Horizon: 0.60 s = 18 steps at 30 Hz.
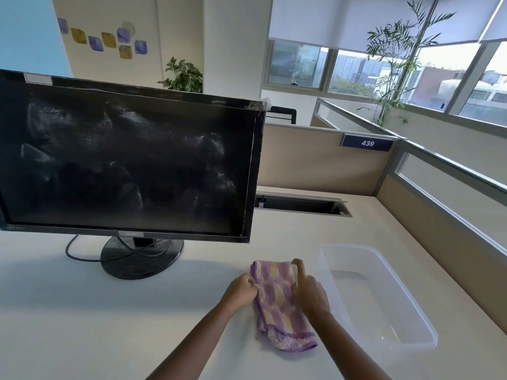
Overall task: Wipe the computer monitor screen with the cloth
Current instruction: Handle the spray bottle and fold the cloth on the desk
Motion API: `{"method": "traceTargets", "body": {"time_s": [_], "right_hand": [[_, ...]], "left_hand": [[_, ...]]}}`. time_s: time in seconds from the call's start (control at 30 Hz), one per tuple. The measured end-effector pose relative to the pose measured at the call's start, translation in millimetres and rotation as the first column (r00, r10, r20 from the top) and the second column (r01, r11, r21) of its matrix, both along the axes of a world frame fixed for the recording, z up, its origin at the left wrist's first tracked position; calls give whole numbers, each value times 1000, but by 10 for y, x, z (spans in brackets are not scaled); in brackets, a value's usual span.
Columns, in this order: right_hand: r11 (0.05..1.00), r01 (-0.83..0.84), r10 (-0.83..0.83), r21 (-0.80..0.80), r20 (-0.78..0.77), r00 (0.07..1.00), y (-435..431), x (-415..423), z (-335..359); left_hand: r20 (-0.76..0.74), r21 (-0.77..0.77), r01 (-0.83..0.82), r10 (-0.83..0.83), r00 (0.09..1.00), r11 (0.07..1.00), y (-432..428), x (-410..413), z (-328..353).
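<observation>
Low centre of frame, left hand [241, 293] and right hand [308, 293] pinch the soft, limp checked cloth [277, 303]; bunching it should give firmer grip.

A purple-and-cream checked cloth [277, 305] lies on the pale desk [82, 311], at 6 o'clock in the view. The left grip [241, 293] pinches the cloth's edge at its 9 o'clock. The right grip [310, 294] holds the edge at 3 o'clock, index finger stretched toward the far corner. A clear plastic tub [384, 305] stands just beside the cloth at 3 o'clock. The monitor [123, 160], its dark screen smeared, stands at 10 o'clock on a round black base [142, 260].
</observation>
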State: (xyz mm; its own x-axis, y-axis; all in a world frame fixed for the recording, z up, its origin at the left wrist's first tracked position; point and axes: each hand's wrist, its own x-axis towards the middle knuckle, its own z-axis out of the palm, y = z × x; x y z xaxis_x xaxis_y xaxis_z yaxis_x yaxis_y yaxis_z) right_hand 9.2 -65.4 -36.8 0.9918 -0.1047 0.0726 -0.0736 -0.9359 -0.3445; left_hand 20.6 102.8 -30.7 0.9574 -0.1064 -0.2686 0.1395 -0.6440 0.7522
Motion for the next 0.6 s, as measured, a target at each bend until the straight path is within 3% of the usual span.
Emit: {"method": "traceTargets", "body": {"time_s": [0.17, 0.3, 0.37, 0.4, 0.5, 0.6], "right_hand": [[997, 16, -20, -78, -46, 999, 16, 15, -64], [972, 134, -111, 193, -124, 986, -17, -55, -27], [902, 196, -117, 385, -220, 969, -50, -109, 65], [821, 253, -111, 512, -292, 950, -68, -142, 132], [420, 373, 63, 827, -437, 897, -130, -272, 324], [94, 323, 168, 942, -334, 927, -171, -391, 441]], "left_hand": [[-12, -28, -3, 3, 1000, 1000, 45, 24, -46], [-20, -47, -5, 4, 1000, 999, 81, 27, -67], [-24, -54, -3, 2, 1000, 999, 97, 32, -62], [-23, -57, -5, 3, 1000, 998, 108, 35, -54], [-21, -72, -10, 8, 1000, 997, 135, 41, -28], [-23, -79, -7, 6, 1000, 997, 133, 38, -20]]}}
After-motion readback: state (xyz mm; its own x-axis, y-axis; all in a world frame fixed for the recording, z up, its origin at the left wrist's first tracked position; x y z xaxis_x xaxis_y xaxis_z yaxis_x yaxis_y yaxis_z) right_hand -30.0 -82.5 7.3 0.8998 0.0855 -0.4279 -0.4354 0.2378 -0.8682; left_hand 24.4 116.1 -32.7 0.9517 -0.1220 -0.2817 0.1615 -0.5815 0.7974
